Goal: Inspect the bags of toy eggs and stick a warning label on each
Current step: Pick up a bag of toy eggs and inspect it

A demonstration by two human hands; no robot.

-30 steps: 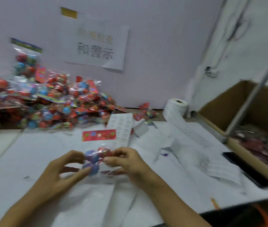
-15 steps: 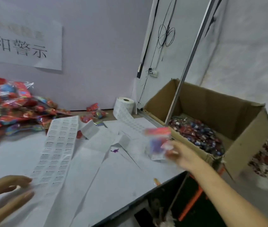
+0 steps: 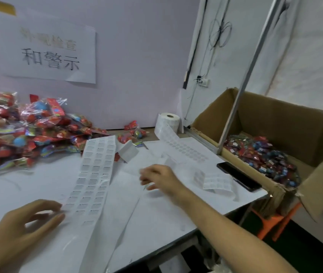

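A heap of clear bags of red and blue toy eggs [image 3: 24, 129] lies at the back left of the white table [image 3: 38, 186]. A long strip of warning labels [image 3: 93, 174] runs down the table's middle. My left hand [image 3: 28, 223] hovers at the strip's lower left edge, fingers loosely spread, holding nothing. My right hand [image 3: 160, 180] is blurred over the table right of the strip, fingers loose, with no bag in it. A cardboard box [image 3: 286, 123] at the right holds several labelled bags [image 3: 261, 156].
A roll of labels [image 3: 168, 120] stands at the back by the wall, its tail trailing forward. A black phone [image 3: 237, 175] lies near the table's right edge beside a loose label sheet [image 3: 214, 180]. A grey pole [image 3: 241, 91] rises in front of the box. Two stray bags [image 3: 135, 132] lie near the roll.
The bag both hands held went right with my right hand toward the box and is gone from it. That hand has come back over the table. My left hand moved up beside the label strip.
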